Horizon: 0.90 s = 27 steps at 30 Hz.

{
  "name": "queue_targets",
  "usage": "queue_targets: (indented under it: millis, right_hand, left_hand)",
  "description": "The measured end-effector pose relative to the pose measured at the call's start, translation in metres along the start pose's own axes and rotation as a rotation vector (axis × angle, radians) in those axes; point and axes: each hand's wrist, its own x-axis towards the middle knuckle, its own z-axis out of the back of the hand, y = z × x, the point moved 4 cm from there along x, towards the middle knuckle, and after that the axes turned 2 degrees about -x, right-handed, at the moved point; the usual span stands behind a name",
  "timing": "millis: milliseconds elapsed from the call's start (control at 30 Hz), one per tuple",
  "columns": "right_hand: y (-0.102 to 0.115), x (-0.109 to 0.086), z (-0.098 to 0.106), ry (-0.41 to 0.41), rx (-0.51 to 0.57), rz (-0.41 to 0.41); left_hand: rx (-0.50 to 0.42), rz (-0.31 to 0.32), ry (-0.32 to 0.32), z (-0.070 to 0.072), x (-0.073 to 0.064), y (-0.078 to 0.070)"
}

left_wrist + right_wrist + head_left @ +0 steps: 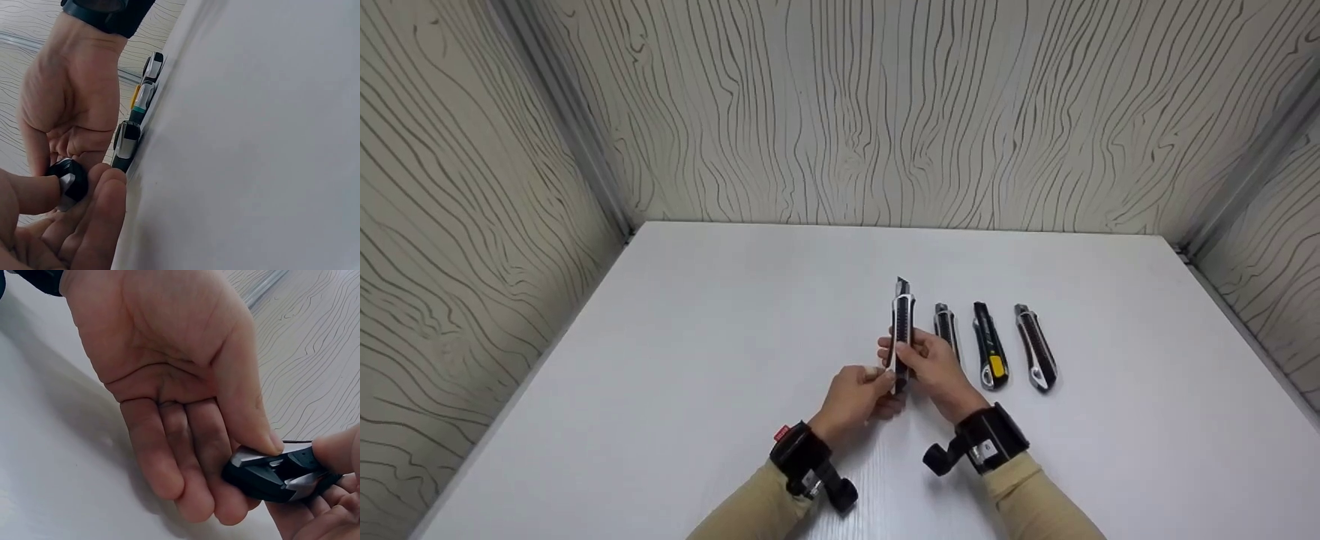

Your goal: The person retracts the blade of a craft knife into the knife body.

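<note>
Both hands hold one silver-and-black snap-off utility knife (pixel 903 315) above the white table, its tip pointing toward the back wall. A short piece of blade sticks out at the far end. My left hand (pixel 851 397) pinches the knife's near end between thumb and fingers. Higher on the handle, my right hand (pixel 937 367) grips it, thumb in front and fingers behind. The right wrist view shows the butt end of the knife (pixel 264 478) between both thumbs and the fingers. In the left wrist view the same end (pixel 70 183) sits under the left thumb.
Right of the hands, three more utility knives lie in a row on the table (pixel 697 315): a silver-and-black one (pixel 943 319) partly behind the right hand, a black one with a yellow part (pixel 988 341), and another silver-and-black one (pixel 1037 349). Wood-patterned walls (pixel 840 112) enclose the table.
</note>
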Motion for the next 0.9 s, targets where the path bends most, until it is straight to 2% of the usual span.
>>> queue_targets:
  millis: [100,333,400,700,900]
  right_hand:
    - [0.0014,0.0007,0.0006,0.003,-0.005,-0.008]
    - [0.004,0.0011,0.0037,0.027,0.033,-0.035]
    - [0.0035,0.0009,0.0032,0.036,0.041,-0.038]
    - [-0.0011,-0.0018,0.0025,0.085,0.051,-0.034]
    - [-0.0029,-0.0026,0.0033,0.062,0.037,-0.031]
  left_hand:
    - [-0.027,-0.001,0.006,0.0001,0.001,0.0014]
    - [-0.09,0.012,0.08,-0.0023,0.0017,0.0066]
    - [-0.097,0.015,0.085,-0.0025,0.0019,0.0076]
    - [-0.103,0.017,0.06,-0.0044,0.0009,0.0066]
    - [-0.107,0.038,0.032,-0.0059,-0.0009,0.0049]
